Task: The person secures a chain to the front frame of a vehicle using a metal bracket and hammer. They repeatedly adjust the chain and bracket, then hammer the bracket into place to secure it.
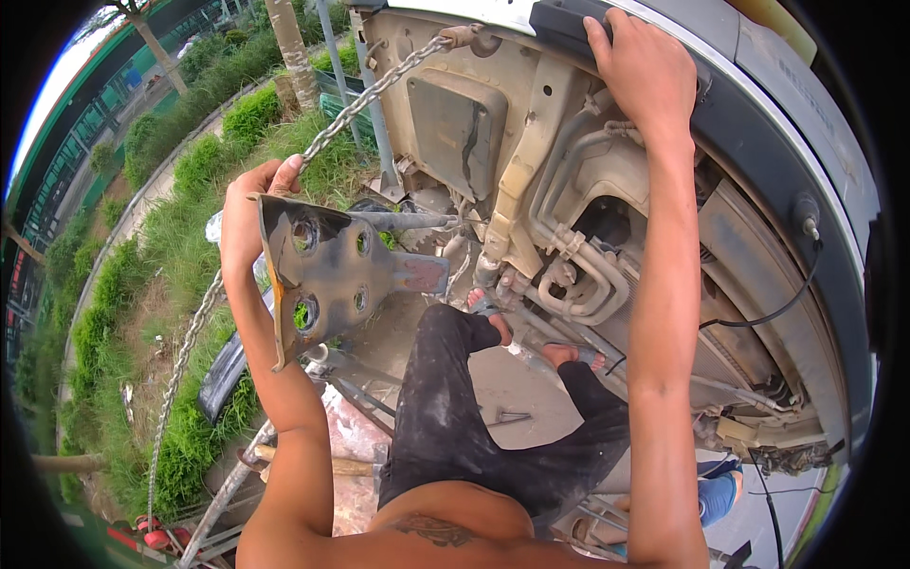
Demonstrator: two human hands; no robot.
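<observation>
My left hand is closed round a steel chain, which runs taut from a hook mount under the raised vehicle and hangs down past my wrist. Just in front of that hand stands a worn metal bracket plate with several large holes. Whether my fingers also touch the bracket is hidden. High on the right, my right hand grips the black bumper along the vehicle's edge, its fingers bent over the trim.
The tilted vehicle's underside fills the right, with bent pipes and a dangling black cable. Metal bars and a wooden handle lie near my left arm. Another person is at lower right. Grass borders the left.
</observation>
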